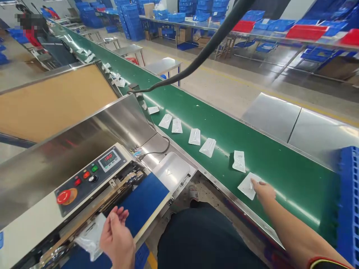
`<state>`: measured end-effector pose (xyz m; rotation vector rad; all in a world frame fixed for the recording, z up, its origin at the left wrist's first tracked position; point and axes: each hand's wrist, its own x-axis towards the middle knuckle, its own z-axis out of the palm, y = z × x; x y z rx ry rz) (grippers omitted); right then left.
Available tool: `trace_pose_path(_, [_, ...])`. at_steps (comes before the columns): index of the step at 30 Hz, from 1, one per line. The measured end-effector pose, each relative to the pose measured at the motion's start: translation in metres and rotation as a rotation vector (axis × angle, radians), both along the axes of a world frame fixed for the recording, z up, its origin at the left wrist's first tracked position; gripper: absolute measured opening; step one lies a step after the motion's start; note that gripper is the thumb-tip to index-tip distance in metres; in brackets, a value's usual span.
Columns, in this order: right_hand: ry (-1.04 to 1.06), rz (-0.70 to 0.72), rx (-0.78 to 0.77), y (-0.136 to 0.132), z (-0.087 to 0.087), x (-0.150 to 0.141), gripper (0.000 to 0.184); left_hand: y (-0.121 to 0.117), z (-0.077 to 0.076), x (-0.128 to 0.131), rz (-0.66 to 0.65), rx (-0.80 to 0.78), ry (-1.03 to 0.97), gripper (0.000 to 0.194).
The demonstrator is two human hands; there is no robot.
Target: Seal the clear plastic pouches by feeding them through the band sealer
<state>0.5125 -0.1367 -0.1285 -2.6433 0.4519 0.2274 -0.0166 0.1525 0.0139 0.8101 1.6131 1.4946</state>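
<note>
My right hand (264, 191) pinches the edge of a flat white pouch (247, 186) over the green conveyor belt (280, 175). Just beyond it lies another white pouch (239, 161), and several more trail away along the belt. My left hand (117, 233) is beside the band sealing machine (92, 175), its fingers loosely curled and nothing visible between them. Right against that hand, on its left, a clear-and-white pouch (91, 237) sits at the sealer's edge, partly hidden by the hand. The sealer's blue belt (148, 201) runs past my fingertips.
A red emergency button (64, 197) and a lit display (110, 160) are on the sealer's panel. A black cable (196, 61) hangs across the view. Blue crates (347, 201) stand at the belt's right end. Another person (50, 41) is at the far left.
</note>
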Motion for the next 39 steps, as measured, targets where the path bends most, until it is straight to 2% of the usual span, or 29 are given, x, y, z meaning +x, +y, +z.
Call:
trace_pose_path(2, [0.023, -0.047, 0.040, -0.006, -0.014, 0.008, 0.024, 0.010, 0.011, 0.022, -0.065, 0.038, 0.019, 0.033])
trace_pose_path(4, [-0.006, -0.047, 0.078, -0.003, -0.023, 0.018, 0.025, 0.017, 0.021, 0.040, -0.115, 0.080, 0.064, 0.035])
trace_pose_path(7, [-0.040, -0.071, 0.103, 0.010, -0.026, 0.039, 0.036, 0.018, 0.033, 0.059, -0.181, 0.102, 0.118, 0.038])
trace_pose_path(10, [-0.051, -0.061, 0.089, 0.025, -0.024, 0.066, 0.062, 0.007, 0.033, 0.068, -0.222, 0.070, 0.158, 0.040])
trace_pose_path(12, [-0.016, 0.012, 0.050, 0.034, -0.022, 0.084, 0.074, -0.004, 0.029, 0.068, -0.228, 0.028, 0.191, 0.041])
trace_pose_path(13, [0.028, 0.059, 0.018, 0.039, -0.020, 0.091, 0.071, -0.010, 0.026, 0.066, -0.219, 0.003, 0.206, 0.042])
trace_pose_path(16, [0.151, 0.189, -0.079, 0.052, -0.015, 0.103, 0.037, -0.029, 0.016, 0.057, -0.155, -0.067, 0.226, 0.043])
trace_pose_path(19, [0.100, 0.307, -0.092, 0.071, -0.012, 0.100, 0.011, -0.046, 0.006, 0.044, -0.078, -0.109, 0.212, 0.042])
trace_pose_path(20, [0.069, 0.352, -0.082, 0.079, -0.012, 0.097, 0.011, -0.051, 0.003, 0.040, -0.051, -0.117, 0.205, 0.042])
trace_pose_path(23, [0.013, 0.483, -0.039, 0.109, -0.012, 0.086, 0.027, -0.061, -0.003, 0.031, 0.006, -0.144, 0.199, 0.043])
trace_pose_path(27, [0.027, 0.644, -0.030, 0.137, -0.003, 0.085, 0.038, -0.066, 0.000, 0.025, 0.017, -0.146, 0.215, 0.046])
trace_pose_path(30, [0.067, 0.837, -0.041, 0.132, 0.011, 0.091, 0.034, -0.067, 0.004, 0.019, 0.036, -0.125, 0.243, 0.046])
trace_pose_path(34, [0.204, 1.344, -0.220, 0.100, 0.022, 0.081, 0.063, -0.067, 0.002, 0.012, 0.064, -0.128, 0.251, 0.045])
trace_pose_path(35, [0.275, 1.441, -0.273, 0.092, 0.022, 0.075, 0.058, -0.067, 0.001, 0.012, 0.066, -0.137, 0.249, 0.045])
trace_pose_path(36, [0.344, 1.494, -0.303, 0.085, 0.022, 0.068, 0.045, -0.067, 0.000, 0.012, 0.062, -0.146, 0.246, 0.045])
trace_pose_path(38, [0.401, 1.485, -0.289, 0.074, 0.020, 0.054, 0.019, -0.065, -0.001, 0.013, 0.042, -0.153, 0.242, 0.046])
trace_pose_path(39, [0.385, 1.423, -0.258, 0.071, 0.020, 0.048, 0.018, -0.063, -0.001, 0.014, 0.031, -0.150, 0.241, 0.046])
